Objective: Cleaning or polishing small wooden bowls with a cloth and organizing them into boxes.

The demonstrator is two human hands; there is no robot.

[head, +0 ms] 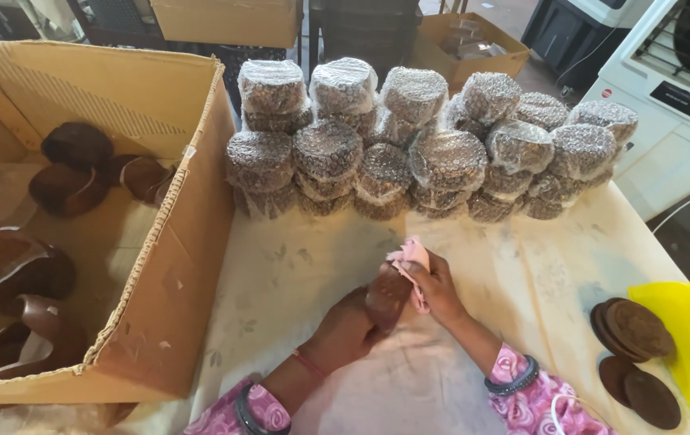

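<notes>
I hold a brown bowl [387,296] in my left hand [345,330], with my fingers wrapped around its bottom. My right hand [437,286] presses a pink cloth [411,259] against the bowl, pinched tight in my fingers. The bowl is just above the pale tablecloth [312,266]. To the right of the bowl, near the table edge, lie flat brown discs [635,350] next to a yellow thing [683,338]. To the left of the bowl stands a big cardboard box [176,266] with more brown bowls [71,165] inside. Behind the bowl, farther away, sit stacks of round bundles in bubble wrap [433,149].
</notes>
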